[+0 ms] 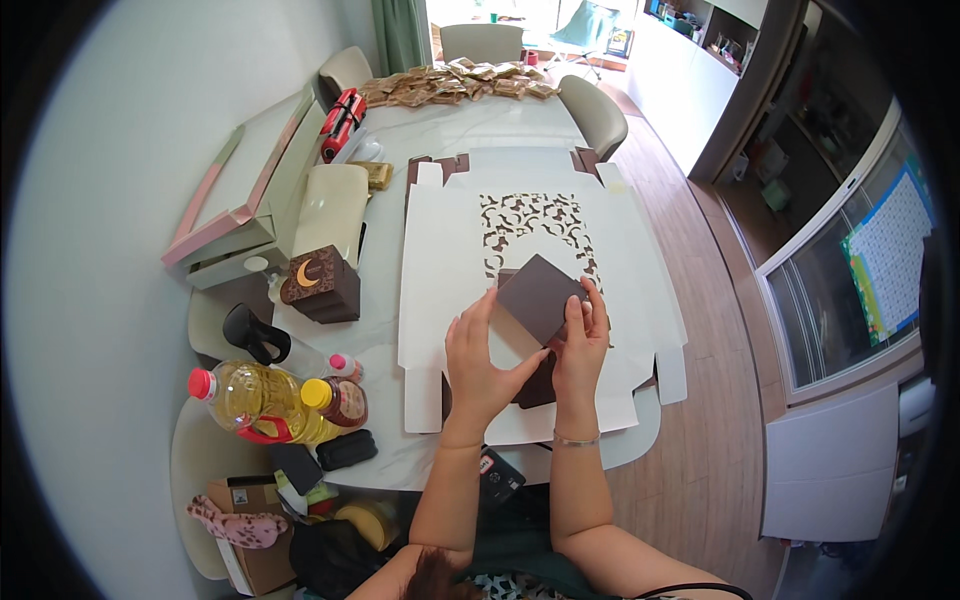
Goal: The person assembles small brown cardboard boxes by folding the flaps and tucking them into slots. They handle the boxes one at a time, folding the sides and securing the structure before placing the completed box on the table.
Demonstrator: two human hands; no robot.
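Note:
Both my hands hold a small dark brown square box, tilted above the table. My left hand cups its left and near corners, with the thumb stretched along the lower edge. My right hand grips its right side, thumb on the top face and fingers partly behind. Underneath lies a large flat white cardboard sheet with folded edge flaps and a cut-out lattice pattern. Another dark brown piece shows between my wrists, mostly hidden by my hands.
At left on the marble table stand a brown box with a moon, an oil bottle, a yellow-capped jar and large pastel boxes. Many small gold packets cover the far end. Chairs surround the table.

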